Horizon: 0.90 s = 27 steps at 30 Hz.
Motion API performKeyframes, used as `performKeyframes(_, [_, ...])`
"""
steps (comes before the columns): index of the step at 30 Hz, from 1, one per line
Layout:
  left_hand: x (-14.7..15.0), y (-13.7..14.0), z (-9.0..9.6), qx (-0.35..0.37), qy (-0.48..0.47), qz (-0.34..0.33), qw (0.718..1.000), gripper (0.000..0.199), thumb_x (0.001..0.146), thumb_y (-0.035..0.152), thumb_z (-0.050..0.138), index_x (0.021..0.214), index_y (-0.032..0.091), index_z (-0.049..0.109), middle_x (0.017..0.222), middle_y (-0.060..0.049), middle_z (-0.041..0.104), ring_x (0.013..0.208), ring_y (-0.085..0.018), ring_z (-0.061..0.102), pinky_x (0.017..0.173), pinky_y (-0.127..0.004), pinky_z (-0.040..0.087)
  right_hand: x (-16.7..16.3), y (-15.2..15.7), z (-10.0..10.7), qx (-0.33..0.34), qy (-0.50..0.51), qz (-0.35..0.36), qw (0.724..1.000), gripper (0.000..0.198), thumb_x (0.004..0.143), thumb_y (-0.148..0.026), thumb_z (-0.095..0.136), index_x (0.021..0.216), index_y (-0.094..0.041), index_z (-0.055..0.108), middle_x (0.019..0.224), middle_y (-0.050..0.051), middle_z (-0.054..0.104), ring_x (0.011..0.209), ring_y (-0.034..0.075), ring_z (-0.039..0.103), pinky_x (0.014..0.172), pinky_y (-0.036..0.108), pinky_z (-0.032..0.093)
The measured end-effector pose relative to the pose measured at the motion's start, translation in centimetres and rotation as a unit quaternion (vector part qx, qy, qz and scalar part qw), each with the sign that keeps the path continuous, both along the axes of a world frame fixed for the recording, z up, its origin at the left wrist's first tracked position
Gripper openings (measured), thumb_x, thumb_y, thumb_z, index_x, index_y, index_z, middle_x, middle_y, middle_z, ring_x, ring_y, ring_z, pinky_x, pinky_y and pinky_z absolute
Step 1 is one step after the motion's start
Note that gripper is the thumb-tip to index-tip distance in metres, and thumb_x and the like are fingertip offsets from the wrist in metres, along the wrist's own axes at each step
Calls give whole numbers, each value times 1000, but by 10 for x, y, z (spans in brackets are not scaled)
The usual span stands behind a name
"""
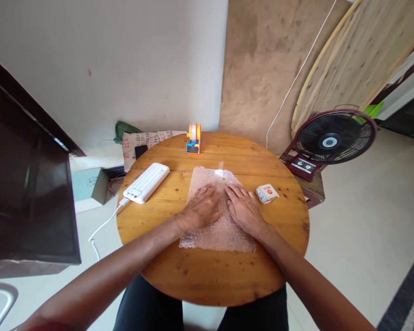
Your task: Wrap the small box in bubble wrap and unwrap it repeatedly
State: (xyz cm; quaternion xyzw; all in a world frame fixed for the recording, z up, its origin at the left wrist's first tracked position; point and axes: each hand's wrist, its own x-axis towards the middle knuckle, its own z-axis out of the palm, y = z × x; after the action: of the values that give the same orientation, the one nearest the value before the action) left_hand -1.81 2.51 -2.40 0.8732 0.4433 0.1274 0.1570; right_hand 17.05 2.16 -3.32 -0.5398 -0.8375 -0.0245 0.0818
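Observation:
A sheet of clear bubble wrap (217,239) lies on the round wooden table (207,280) in front of me. My left hand (203,207) rests flat on its left half, fingers stretched out. On the right half, my right hand (243,207) is also laid flat, its fingers pointing inward and away from me. A short strip of clear tape (221,165) sticks out past the far edge of the wrap. Close beside my right hand stands a small white box (267,193) with red print.
A white power bank (147,182) with a plugged-in cable (105,226) lies at the left. An orange and blue tape dispenser (193,138) stands at the far edge. Beyond the table's right side is a dark red fan (329,142); a dark cabinet (27,179) stands left.

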Motion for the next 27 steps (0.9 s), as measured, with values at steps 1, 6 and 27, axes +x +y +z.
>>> performKeyframes(1, [-4,5,-5,-7,15,-1,1000,63,83,40,57,136,10,43,149,-18,34,141,-33,23,115,-49,21,0,1,0,1,-12,-8,1000,45,95,-24,34,137,-11,44,142,14,46,128,29,40,98,42,32])
performKeyframes(6, [-22,12,-16,-19,34,-7,999,86,84,67,42,147,11,27,156,-17,19,145,-33,10,116,-49,12,2,3,0,10,-55,-77,995,53,93,-39,40,132,-3,47,128,21,57,115,35,48,91,46,31])
performKeyframes(27, [-21,4,-4,29,-16,-67,997,58,92,47,41,141,16,40,157,-12,18,146,-28,9,117,-45,11,1,4,-3,49,-63,-87,993,55,93,-44,38,133,-6,47,131,20,54,113,34,47,92,45,30])
